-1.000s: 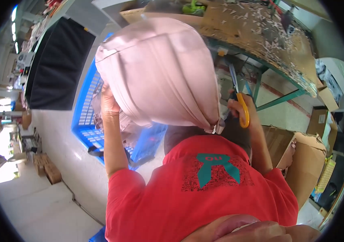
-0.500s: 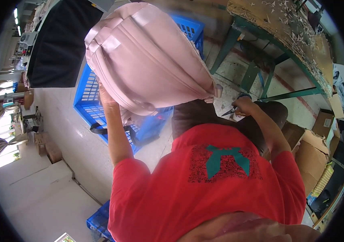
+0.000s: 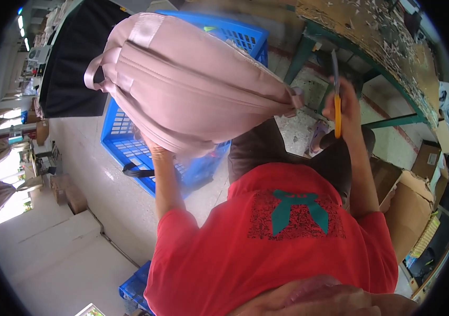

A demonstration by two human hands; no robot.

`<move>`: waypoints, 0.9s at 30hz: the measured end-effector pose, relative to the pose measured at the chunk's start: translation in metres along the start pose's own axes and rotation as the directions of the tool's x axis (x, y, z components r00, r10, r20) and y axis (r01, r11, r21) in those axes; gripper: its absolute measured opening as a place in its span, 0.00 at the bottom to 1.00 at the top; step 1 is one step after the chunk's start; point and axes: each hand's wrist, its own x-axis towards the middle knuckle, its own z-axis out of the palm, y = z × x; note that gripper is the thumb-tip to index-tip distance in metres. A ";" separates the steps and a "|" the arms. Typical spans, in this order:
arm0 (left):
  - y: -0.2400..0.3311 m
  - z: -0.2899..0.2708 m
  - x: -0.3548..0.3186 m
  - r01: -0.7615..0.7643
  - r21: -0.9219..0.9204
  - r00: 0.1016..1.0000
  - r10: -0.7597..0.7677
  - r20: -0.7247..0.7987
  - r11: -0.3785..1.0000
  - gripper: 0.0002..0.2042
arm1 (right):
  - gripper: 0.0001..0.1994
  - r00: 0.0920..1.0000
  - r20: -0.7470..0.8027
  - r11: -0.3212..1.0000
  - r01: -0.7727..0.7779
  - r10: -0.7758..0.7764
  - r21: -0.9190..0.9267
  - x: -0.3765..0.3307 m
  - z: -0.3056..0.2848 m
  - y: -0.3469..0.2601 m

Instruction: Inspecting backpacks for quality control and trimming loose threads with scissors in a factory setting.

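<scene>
A pale pink backpack (image 3: pixel 182 84) is held up over a blue plastic basket, its straps and top loop facing me. My left hand (image 3: pixel 156 150) supports it at the lower left; most of those fingers are hidden behind the fabric. To the right, my right hand (image 3: pixel 344 108) is closed around scissors (image 3: pixel 337 113) with a yellow-orange handle, their blade end pointing up and away. The scissors are apart from the backpack, whose right corner ends in a small tab (image 3: pixel 295 99).
The blue basket (image 3: pixel 130 158) stands on the floor under the backpack. A green-legged workbench (image 3: pixel 301 58) strewn with scraps is at the far right. Cardboard boxes (image 3: pixel 406 210) sit by my right side, and a black panel (image 3: pixel 80 63) stands at the far left.
My right hand has risen from beside my knee, turning the scissors from pointing left to pointing up. The backpack has tilted, its top loop shifting left and its right corner moving slightly right and up.
</scene>
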 end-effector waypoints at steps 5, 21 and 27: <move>-0.050 -0.009 -0.010 0.252 -0.130 0.814 -0.137 0.565 0.959 0.23 | 0.27 0.964 0.123 0.969 0.224 -0.237 0.105 0.040 0.045 -0.086; 0.041 0.210 -0.033 -0.857 0.357 0.124 -0.523 0.844 0.373 0.21 | 0.27 0.969 0.178 0.984 0.158 -0.171 0.088 0.011 0.032 -0.102; 0.007 0.188 -0.002 -0.604 0.325 0.345 -0.128 0.930 0.728 0.11 | 0.25 0.978 0.069 0.980 -0.198 0.198 -0.012 -0.026 -0.041 -0.056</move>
